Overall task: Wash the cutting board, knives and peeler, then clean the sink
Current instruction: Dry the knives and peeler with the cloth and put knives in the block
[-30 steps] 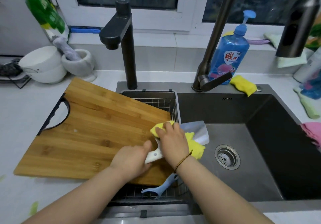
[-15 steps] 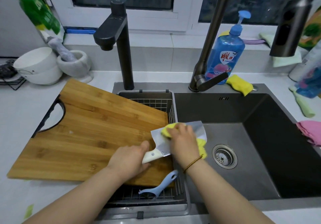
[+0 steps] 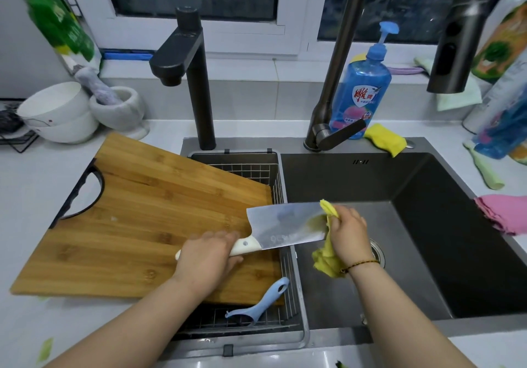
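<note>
Left grip (image 3: 208, 256) clasps the knife (image 3: 285, 226), right grip (image 3: 349, 232) pinches the cloth (image 3: 325, 259); slipping along its edge could cut fingers (image 3: 343, 215).

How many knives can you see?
1. The cleaver is over the sink, its handle gripped by the left hand; the right hand rubs a yellow cloth on its blade tip. More knives could be hidden under the cutting board.

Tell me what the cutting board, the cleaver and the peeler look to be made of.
Cutting board: bamboo or wood, matte, judging by its jointed amber strips and grain. Cleaver: blade likely steel, brushed grey with a dull sheen; handle cream, smooth, probably plastic, with one rivet. Peeler: pale blue, one moulded piece, probably plastic.
</note>
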Available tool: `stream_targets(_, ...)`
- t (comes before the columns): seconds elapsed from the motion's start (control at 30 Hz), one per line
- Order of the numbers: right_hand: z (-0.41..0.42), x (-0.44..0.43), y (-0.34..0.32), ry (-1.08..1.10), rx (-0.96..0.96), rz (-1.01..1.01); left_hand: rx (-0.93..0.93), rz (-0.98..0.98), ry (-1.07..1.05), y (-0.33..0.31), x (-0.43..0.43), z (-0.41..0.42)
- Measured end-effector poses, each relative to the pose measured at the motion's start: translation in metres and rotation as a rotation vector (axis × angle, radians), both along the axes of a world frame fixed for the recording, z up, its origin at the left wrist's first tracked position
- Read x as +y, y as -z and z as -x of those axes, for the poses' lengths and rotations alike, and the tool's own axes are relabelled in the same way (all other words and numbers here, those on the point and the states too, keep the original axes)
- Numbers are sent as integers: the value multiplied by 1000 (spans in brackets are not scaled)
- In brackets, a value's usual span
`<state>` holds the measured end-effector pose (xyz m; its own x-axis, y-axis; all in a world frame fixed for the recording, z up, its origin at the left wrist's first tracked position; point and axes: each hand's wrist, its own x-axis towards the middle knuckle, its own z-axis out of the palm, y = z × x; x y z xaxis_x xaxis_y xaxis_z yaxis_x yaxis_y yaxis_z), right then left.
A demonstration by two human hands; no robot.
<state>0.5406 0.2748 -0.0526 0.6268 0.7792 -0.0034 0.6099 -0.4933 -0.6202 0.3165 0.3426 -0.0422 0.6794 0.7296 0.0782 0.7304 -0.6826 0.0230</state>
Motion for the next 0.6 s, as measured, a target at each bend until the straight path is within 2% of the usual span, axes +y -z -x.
stream_targets(0.17,4,1,-30,89,142,-310,-53,-26,99,-5,5,7)
stream_targets(0.27,7,5,-68,111,193,-507,-178,-45,59,-23,10,9)
stream_targets(0.37,8,5,-94,120,223,-623,-271,290,-24,-41,16,5)
stream_targets(0.5,14,8,-95,70,202,-599,-586,835,-169,-50,24,2)
stream_targets(0.6,19,15,-74,-2,194,-528,-653,1033,-258,-41,21,3)
